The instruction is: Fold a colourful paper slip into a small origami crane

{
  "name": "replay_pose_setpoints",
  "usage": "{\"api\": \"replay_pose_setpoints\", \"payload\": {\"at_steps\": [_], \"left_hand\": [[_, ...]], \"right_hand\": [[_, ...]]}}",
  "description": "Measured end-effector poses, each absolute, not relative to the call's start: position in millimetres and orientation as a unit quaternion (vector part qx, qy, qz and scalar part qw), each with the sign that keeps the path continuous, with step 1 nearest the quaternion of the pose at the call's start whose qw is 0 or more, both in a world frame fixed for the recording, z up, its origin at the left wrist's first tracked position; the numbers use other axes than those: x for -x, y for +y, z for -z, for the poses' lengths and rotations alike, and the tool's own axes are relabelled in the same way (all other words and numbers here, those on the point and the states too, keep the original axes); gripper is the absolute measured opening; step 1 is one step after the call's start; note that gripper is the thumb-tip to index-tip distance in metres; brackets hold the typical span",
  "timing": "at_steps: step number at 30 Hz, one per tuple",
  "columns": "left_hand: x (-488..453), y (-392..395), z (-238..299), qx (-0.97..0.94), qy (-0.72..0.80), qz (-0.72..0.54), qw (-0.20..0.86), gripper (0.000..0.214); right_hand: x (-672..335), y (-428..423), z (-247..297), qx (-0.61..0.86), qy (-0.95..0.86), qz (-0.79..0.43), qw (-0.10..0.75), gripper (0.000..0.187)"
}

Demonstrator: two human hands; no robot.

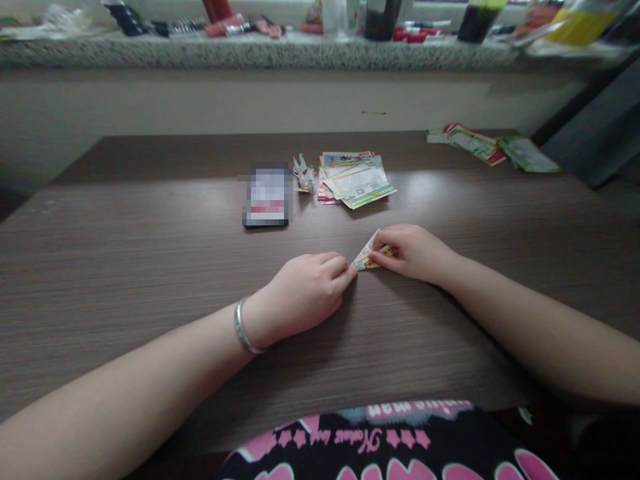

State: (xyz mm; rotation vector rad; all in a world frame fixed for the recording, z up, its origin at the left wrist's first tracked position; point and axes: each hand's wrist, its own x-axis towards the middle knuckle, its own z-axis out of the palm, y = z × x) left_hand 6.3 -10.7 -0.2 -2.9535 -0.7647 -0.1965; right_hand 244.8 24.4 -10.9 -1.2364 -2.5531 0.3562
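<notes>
nearer than the leaflet stack point(357, 183), left hand point(315, 287) and right hand point(413, 250) pinch folded printed paper point(367, 252), best creased with even pressure.

Folded paper point(365, 253) being handled at a brown table point(150, 253)

The left hand point(315, 290), with a silver bracelet point(241, 327) circling its wrist, is curling its fingertips against the paper's pointed end. The right hand point(413, 252) is gripping the other side between thumb and fingers. Beyond them, a phone point(267, 198) is lying beside a small crumpled-looking paper piece point(304, 176), next to which stacked leaflets point(359, 179) are lying. Speckled sill point(300, 55) is running behind.
</notes>
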Motion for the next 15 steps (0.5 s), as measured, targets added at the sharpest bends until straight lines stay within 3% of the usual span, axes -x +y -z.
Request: {"api": "replay_pose_setpoints", "payload": {"at_steps": [5,10,15], "left_hand": [[0.6,-5.1,2.0,0.974,-0.208,0.077,0.051,0.033],[1.1,-3.6,1.7,0.975,-0.199,0.070,0.071,0.034],[-0.5,-3.4,0.6,0.977,-0.192,0.066,0.069,0.034]], "right_hand": [[-253.8,16.4,-5.1,0.356,-0.922,-0.096,0.118,0.021],[-243.9,-0.6,-15.7,0.358,-0.932,0.024,0.049,0.027],[-227.4,-8.9,-15.5,0.348,-0.931,0.110,0.019,0.020]]}}
